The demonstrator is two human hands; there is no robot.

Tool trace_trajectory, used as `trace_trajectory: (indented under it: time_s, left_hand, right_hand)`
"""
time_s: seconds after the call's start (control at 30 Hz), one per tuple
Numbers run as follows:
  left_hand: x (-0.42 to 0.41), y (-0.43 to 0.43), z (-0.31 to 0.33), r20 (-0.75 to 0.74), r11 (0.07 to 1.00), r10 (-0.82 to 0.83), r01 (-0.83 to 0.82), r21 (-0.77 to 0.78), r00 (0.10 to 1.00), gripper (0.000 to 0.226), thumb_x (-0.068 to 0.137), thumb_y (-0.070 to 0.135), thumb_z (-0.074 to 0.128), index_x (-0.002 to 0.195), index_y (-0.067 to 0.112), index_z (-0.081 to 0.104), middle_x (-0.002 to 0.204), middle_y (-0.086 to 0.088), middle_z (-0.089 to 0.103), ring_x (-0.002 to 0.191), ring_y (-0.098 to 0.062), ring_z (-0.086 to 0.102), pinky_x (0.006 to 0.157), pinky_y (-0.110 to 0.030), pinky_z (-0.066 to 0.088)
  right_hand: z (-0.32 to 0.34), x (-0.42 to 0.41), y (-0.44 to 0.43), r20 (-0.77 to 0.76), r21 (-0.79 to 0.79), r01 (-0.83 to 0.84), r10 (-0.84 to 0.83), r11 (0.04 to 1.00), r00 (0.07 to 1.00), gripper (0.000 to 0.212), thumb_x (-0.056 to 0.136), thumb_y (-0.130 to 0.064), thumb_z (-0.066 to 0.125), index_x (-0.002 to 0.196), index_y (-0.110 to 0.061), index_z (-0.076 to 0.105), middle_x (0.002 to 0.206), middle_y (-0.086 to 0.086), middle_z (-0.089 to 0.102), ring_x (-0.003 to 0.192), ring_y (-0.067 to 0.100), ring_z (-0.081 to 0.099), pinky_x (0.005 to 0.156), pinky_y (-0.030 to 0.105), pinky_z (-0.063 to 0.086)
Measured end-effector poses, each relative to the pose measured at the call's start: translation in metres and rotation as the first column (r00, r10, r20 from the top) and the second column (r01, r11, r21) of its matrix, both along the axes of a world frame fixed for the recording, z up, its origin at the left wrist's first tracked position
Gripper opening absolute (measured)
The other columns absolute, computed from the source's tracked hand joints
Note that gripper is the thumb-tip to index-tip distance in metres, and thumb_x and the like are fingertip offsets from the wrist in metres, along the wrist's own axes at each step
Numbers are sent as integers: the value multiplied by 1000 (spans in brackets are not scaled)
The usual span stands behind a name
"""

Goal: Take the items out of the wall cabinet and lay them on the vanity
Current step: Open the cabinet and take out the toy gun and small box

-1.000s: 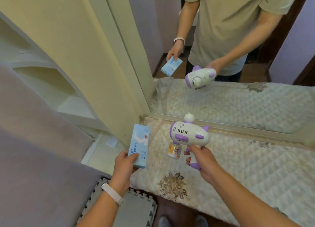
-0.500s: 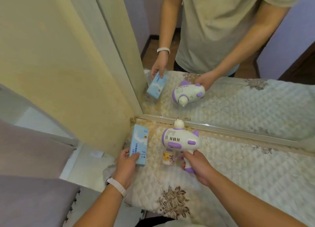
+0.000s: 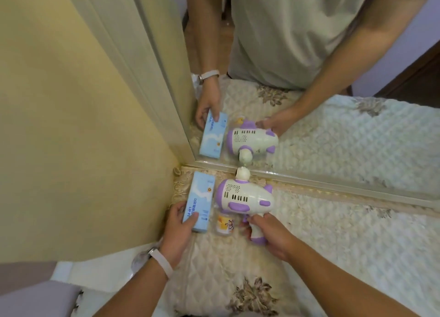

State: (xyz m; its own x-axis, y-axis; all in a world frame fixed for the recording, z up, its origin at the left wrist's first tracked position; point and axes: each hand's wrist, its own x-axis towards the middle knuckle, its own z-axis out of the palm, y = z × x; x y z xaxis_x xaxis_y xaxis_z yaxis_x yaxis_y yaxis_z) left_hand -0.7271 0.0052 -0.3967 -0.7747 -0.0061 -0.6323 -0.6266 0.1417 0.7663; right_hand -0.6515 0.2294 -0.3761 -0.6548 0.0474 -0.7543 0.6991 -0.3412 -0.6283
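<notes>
1. Two hands work at the mirror (image 3: 333, 131) end of the quilted vanity (image 3: 345, 245).
2. Left hand (image 3: 177, 231) clasps a blue box (image 3: 199, 201) — lying beside the mirror's left corner.
3. Right hand (image 3: 271, 235) grips the handle of a purple-and-white toy gun (image 3: 245, 197), its top knob just short of the mirror.
4. Between box and handle sits a small jar (image 3: 225, 223) — untouched.

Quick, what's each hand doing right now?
Left hand: closed on the blue box, low on the quilted vanity top.
Right hand: closed around the handle of the purple-and-white toy gun.
</notes>
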Motion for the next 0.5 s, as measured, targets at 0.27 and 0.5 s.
trace_trajectory:
  time_s: [0.27, 0.5]
  left_hand:
    - [2, 3, 3, -66, 974, -170, 157, -163, 983, 37, 93, 4, 56, 128, 14, 50, 117, -7, 65, 99, -18, 65, 79, -31, 55]
    - [27, 9, 39, -146, 947, -193, 145, -285, 970, 44, 93, -2, 51, 135, 7, 46, 123, -5, 61, 107, -17, 60, 83, -21, 48]
  right_hand:
    - [13, 4, 14, 43, 392, -314, 323, 865, 945, 17, 94, -23, 54, 94, -13, 67, 86, 1, 70, 79, 16, 66, 60, 18, 52]
    - [25, 26, 23, 14, 512, -389, 445, 766, 895, 18, 98, -35, 50, 112, -23, 50, 89, -16, 54, 78, 2, 54, 55, 10, 37]
